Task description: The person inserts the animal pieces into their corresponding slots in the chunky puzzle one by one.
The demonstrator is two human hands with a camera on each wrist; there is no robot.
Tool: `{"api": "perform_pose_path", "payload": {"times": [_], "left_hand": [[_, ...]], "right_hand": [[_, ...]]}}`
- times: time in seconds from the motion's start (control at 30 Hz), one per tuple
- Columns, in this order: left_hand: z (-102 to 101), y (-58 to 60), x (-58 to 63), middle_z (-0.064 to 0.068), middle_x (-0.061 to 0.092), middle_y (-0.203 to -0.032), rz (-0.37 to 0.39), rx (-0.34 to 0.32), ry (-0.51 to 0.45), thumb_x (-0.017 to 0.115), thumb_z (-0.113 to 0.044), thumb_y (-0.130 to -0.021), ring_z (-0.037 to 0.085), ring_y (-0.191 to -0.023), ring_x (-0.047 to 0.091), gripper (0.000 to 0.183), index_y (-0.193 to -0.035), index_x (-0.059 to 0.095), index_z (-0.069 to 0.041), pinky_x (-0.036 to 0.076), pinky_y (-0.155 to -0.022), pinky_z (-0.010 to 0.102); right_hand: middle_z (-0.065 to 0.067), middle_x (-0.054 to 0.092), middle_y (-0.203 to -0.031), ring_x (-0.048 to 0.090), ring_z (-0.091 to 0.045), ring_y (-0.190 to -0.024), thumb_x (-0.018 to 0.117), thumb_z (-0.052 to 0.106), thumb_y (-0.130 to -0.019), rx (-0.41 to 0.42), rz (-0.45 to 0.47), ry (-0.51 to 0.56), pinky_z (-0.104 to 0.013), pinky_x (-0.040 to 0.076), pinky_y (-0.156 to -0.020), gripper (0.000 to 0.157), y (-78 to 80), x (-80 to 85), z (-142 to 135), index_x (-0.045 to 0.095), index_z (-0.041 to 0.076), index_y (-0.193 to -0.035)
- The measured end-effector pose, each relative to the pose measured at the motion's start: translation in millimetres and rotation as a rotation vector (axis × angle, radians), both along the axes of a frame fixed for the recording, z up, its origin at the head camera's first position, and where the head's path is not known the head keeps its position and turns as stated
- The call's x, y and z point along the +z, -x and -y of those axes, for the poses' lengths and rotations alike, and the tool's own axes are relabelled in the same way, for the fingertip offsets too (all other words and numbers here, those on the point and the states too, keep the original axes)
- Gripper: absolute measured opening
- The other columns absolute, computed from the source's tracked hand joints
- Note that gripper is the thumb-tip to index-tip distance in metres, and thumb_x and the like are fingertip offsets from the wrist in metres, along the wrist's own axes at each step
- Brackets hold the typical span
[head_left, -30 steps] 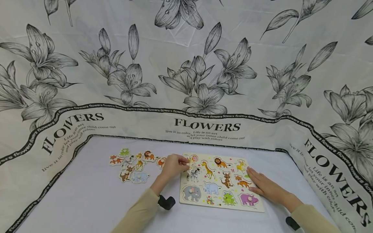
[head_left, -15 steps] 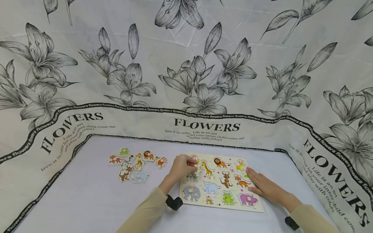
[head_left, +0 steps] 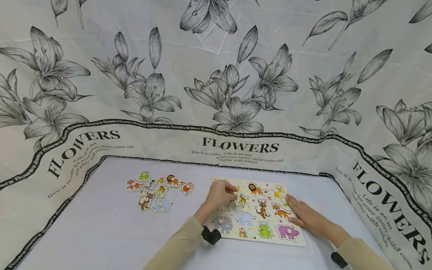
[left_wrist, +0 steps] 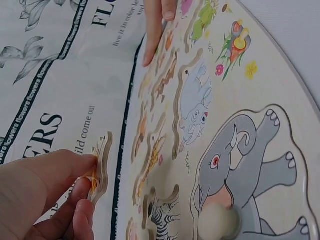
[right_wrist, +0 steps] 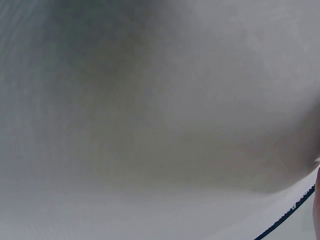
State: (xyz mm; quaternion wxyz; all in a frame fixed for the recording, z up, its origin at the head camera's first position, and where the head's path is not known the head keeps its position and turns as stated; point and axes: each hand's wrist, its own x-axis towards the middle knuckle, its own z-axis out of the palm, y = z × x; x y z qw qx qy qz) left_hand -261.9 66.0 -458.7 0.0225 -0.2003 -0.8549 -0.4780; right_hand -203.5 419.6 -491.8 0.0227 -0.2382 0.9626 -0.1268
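Observation:
My left hand (head_left: 222, 195) is over the left part of a wooden animal puzzle board (head_left: 233, 236). Between its thumb and fingers it pinches a thin wooden puzzle piece (left_wrist: 103, 167), seen nearly edge-on, with some yellow on its face; fingers hide most of the picture. A giraffe picture (head_left: 242, 201) lies just right of the fingertips. My right hand (head_left: 310, 217) rests with extended fingers on the board's right edge. An elephant piece (left_wrist: 230, 170) with a round knob and a purple hippo piece (head_left: 288, 231) sit in the board.
Left of the board lie several loose animal pieces, among them a frog (head_left: 144, 176), a lion (head_left: 173, 180), a kangaroo (head_left: 146, 201) and a rhino (head_left: 161, 205). A flower-print cloth (head_left: 239, 146) rises behind the white table surface (head_left: 101, 225). The right wrist view is mostly blurred.
The left hand has moved right across the board with its piece, from the upper left corner toward the giraffe picture. The right hand has stayed on the right edge.

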Motion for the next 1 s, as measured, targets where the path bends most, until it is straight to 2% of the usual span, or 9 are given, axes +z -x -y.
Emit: {"api": "perform_pose_path", "payload": {"times": [0.3,0.47,0.7,0.8,1.0], "left_hand": [[-16.4,-0.8,-2.1,-0.004,0.063,-0.075,0.057,0.038,-0.011,0.076,-0.01,-0.079,0.0,-0.066,0.05,0.006,-0.085,0.076,-0.01,0.042,-0.061,0.015],[-24.4,-0.8,-3.3,-0.004,0.066,-0.071,0.067,0.022,-0.027,0.076,-0.008,-0.079,-0.001,-0.061,0.051,0.007,-0.085,0.076,-0.008,0.043,-0.058,0.014],[-33.5,0.9,-5.0,-0.001,0.068,-0.07,0.045,-0.03,-0.028,0.075,-0.006,-0.079,-0.002,-0.057,0.05,0.009,-0.088,0.076,-0.006,0.043,-0.054,0.014],[-38.9,2.4,-3.7,-0.002,0.068,-0.069,0.03,-0.043,-0.007,0.075,-0.007,-0.079,-0.002,-0.055,0.049,0.009,-0.088,0.076,-0.007,0.041,-0.056,0.014],[-48.4,5.2,-0.6,-0.004,0.067,-0.07,0.069,-0.053,0.002,0.074,-0.006,-0.079,-0.001,-0.058,0.05,0.01,-0.088,0.076,-0.007,0.042,-0.056,0.014]], "right_hand": [[-0.025,0.024,-0.155,-0.01,0.019,-0.134,0.05,0.045,-0.096,-0.012,0.014,0.002,0.001,-0.011,-0.102,0.075,-1.8,3.9,1.8,0.026,-0.003,-0.149],[-0.028,0.026,-0.153,-0.014,0.022,-0.131,0.051,0.042,-0.097,0.013,-0.011,0.0,0.001,-0.011,-0.102,0.073,-2.8,3.3,1.9,0.028,-0.005,-0.147],[-0.027,0.025,-0.154,-0.016,0.025,-0.128,0.051,0.044,-0.096,-0.009,0.022,0.004,0.002,-0.012,-0.1,0.075,-3.1,3.8,2.4,0.027,-0.004,-0.148],[-0.026,0.025,-0.154,-0.016,0.025,-0.128,0.051,0.045,-0.096,-0.015,0.019,0.001,0.002,-0.012,-0.101,0.075,-2.6,2.7,2.0,0.027,-0.003,-0.148],[-0.027,0.027,-0.153,-0.016,0.024,-0.13,0.051,0.044,-0.096,0.008,-0.021,-0.009,0.002,-0.011,-0.102,0.074,-1.7,0.2,2.0,0.027,-0.003,-0.148]]}}
